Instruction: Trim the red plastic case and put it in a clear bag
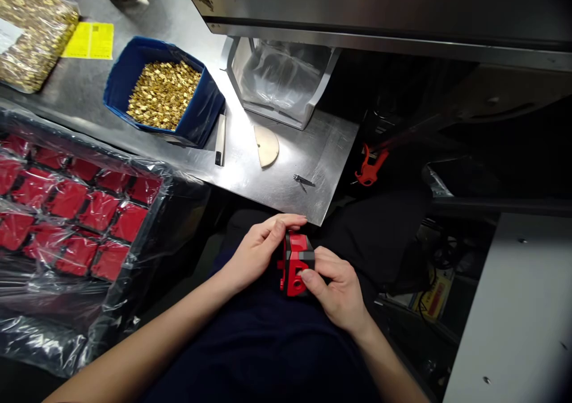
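Observation:
A red and black moulded plastic part (pixel 298 264) is held over my lap, just off the near edge of the metal table. My right hand (pixel 336 284) grips its right side, with the thumb on the red face by a round hole. My left hand (pixel 263 245) is closed on its upper left side, thumb and fingers at the top edge; part of its grip is hidden. On the table corner beyond lie a nail clipper (pixel 304 180), a pale half-round disc (pixel 267 146) and a white-handled cutter (pixel 220 139).
A blue bin (pixel 210 102) holds many small brass pieces. Behind the disc stands a grey bin (pixel 279 118) with clear plastic bags. Left is a film-lined crate (pixel 167 182) of red parts. A bag of brass pieces (pixel 40 33) and a yellow label (pixel 92 40) lie at upper left.

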A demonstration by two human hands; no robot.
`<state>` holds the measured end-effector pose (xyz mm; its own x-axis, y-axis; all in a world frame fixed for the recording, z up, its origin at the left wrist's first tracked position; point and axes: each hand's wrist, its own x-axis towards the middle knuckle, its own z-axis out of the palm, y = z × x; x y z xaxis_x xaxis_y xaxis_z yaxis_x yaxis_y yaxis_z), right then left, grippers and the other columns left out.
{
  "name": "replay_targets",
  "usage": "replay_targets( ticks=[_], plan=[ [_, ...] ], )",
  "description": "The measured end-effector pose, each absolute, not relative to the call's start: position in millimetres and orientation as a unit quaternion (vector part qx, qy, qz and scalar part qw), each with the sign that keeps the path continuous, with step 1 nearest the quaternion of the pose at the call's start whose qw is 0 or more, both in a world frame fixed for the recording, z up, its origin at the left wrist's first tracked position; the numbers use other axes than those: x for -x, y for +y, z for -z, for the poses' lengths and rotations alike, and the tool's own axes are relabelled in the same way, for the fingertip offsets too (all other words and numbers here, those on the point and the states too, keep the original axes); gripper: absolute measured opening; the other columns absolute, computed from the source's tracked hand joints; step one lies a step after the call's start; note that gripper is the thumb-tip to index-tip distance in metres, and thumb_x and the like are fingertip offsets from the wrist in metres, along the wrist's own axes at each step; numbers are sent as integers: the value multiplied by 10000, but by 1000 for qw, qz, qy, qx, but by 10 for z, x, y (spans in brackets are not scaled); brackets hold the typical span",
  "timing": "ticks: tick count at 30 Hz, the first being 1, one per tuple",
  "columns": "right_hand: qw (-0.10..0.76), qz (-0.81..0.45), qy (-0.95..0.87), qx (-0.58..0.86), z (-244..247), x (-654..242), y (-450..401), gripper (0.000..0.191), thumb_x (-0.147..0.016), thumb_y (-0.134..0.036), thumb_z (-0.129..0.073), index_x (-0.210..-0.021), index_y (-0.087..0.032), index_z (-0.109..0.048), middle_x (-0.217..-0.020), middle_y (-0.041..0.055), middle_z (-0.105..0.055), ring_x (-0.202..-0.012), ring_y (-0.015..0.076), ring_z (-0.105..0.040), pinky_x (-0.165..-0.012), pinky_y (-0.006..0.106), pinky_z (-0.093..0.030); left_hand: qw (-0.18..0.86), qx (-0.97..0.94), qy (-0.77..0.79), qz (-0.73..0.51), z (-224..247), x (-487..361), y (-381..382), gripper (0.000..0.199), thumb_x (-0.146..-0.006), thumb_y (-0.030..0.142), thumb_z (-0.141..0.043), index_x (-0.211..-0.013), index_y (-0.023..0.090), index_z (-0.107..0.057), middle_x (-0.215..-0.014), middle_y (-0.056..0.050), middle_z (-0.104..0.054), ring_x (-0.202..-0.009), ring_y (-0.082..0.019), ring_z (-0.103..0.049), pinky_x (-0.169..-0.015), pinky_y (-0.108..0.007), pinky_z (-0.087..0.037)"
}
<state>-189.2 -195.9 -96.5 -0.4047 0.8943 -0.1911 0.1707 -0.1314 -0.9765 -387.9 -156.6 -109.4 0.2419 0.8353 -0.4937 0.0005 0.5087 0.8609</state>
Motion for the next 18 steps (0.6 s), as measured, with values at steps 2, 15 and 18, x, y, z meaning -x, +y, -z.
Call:
replay_targets(
  ticks=[2, 15, 18],
  plan=[
    [307, -612, -555, 473, 965, 1895, -1968, 226, -1004, -290, -619, -848, -233, -772, -842, 10, -739, -835, 172, -614, -801, 327, -471, 700, -434, 478, -305, 1029, 3921, -1583, 404, -1043, 500, -507, -1248, 254, -752, -1404, -65, -675, -1335, -269, -583, -1153, -378, -426],
    [295, -652, -498, 489, 984, 1889, -2012, 262, -1000, -346, -618, -837, -225, -785, -921, 48, -734, -959, 222, -661, -894, 353, -493, 777, -320, 467, -275, 972, 3820, -1669, 308, -1010, 444, -607, -1131, 248, -811, -1355, -65, -726, -1300, -282, -647, -1118, -362, -503],
    [280, -665, -479, 500, 1015, 1847, -2042, 300, -997, -380, -621, -798, -215, -774, -844, 40, -680, -903, 214, -644, -843, 342, -488, 778, -316, 464, -283, 1007, 3821, -1695, 344, -1013, 472, -590, -1098, 228, -818, -1311, -78, -748, -1299, -294, -648, -1130, -384, -494]
  ],
)
